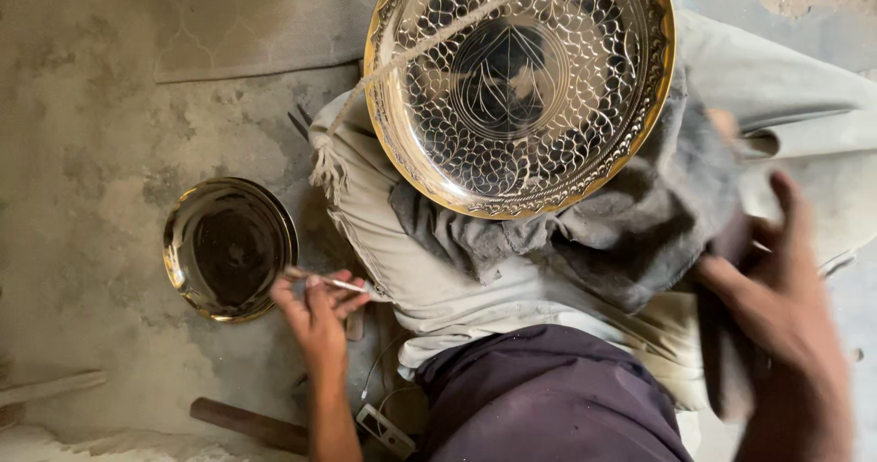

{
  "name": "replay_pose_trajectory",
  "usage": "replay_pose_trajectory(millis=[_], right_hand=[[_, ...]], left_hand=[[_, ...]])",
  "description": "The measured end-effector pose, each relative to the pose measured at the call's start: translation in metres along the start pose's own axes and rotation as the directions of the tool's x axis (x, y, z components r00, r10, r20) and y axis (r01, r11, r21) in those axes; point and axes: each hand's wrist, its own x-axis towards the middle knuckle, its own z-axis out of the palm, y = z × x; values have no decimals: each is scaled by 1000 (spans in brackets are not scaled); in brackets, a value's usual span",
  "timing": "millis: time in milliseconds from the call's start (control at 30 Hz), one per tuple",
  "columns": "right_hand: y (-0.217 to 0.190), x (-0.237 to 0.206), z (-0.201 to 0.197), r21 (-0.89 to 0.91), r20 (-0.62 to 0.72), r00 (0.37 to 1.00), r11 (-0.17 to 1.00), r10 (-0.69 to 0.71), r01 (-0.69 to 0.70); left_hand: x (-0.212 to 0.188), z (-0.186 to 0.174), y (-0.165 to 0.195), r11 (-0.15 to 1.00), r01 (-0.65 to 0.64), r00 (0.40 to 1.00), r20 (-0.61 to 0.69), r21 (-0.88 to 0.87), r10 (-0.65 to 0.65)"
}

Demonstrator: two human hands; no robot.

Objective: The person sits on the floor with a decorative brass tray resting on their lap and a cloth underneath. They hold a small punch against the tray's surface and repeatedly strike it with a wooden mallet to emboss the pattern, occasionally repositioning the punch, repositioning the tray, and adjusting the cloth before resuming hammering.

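A thin, stiff, light metal tool [333,283] is pinched near its middle by the left hand [315,311] fingers, just beside a small brass bowl [228,247], while the blurred right hand [786,307] fingers are closed on a dark cloth [726,334].

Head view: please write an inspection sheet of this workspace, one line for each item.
Surface: bare, dusty concrete floor; a mat at the top.
Job's things: large engraved brass tray on grey cloth over the lap; small brass bowl on the floor.
Clutter: wooden stick, wood strip.
Grippers: left hand holds a thin tool beside the bowl; right hand blurred, on a dark cloth.
Cables: thin wire to a small plug block.
Surroundings: nothing seen.
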Motion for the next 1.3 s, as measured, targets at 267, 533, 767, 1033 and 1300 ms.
replay_pose_trajectory(millis=[267, 533, 767, 1033, 1300], right_hand=[[70, -14, -63, 458, -123, 987, 888, 100, -33], [60, 3, -66, 308, -352, 905, 943, 237, -127], [68, 59, -69, 313, -258, 844, 867, 469, -387], [-9, 103, -22, -4, -145, 989, 1000, 21, -22], [-80, 124, 4, 62, 207, 972, 993, -115, 104]], left_hand=[[-8, 68, 45, 979, -96, 919, 361, -181, 157], [21, 159, 74, 988, -141, 852, 499, -68, 156], [69, 219, 83, 932, -328, 717, 683, 154, 140], [104, 242, 80, 801, -556, 531, 837, 223, 135], [112, 240, 70, 720, -681, 417, 878, 130, 236]])
